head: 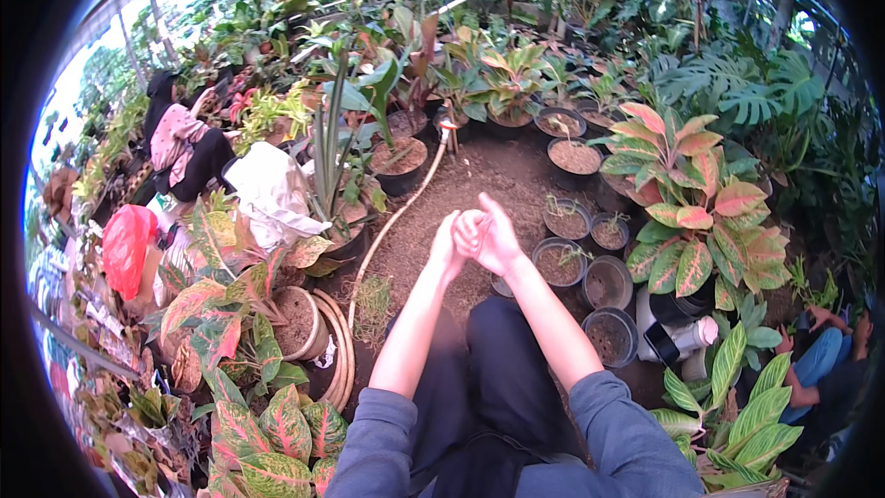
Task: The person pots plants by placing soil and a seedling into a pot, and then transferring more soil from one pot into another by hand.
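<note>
Over bare brown soil, my left hand and my right hand press together in front of my knees. Their fingers overlap and curl, and the right thumb points up. I see no object between them, though the palms are hidden. Just right of the hands stand small black pots, among them a soil-filled pot with a thin, drooping seedling. Another pot beside it holds soil with no plant showing. A tuft of fine green stems lies on the ground to the left.
A beige hose curves along the left, coiled near a pale pot. Large pink-green aglaonemas crowd both sides. A white sack and red plastic bag lie left. One person sits far left; another sits at right.
</note>
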`<state>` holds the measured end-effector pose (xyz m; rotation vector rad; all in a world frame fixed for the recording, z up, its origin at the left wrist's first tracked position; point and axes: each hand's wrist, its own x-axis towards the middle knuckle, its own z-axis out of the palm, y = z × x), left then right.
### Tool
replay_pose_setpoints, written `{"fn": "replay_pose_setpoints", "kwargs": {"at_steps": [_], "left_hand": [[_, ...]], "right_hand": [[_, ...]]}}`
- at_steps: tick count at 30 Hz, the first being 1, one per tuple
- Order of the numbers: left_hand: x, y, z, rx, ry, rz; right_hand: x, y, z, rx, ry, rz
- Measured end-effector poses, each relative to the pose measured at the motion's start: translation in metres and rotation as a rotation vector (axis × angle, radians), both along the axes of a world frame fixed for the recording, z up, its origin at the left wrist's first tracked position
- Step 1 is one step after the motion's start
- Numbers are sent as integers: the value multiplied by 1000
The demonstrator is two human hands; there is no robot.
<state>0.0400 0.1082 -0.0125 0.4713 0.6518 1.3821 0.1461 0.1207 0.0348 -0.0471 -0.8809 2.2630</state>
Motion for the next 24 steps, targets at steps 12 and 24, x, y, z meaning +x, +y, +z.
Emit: {"fn": "replay_pose_setpoints", "kwargs": {"at_steps": [12,24], "left_hand": [[-28,-1,2,380,1335,481],[-58,15,-37,25,999,343]], "right_hand": [[-62,44,-88,47,-516,175],[-57,17,-39,95,-232,-327]]}}
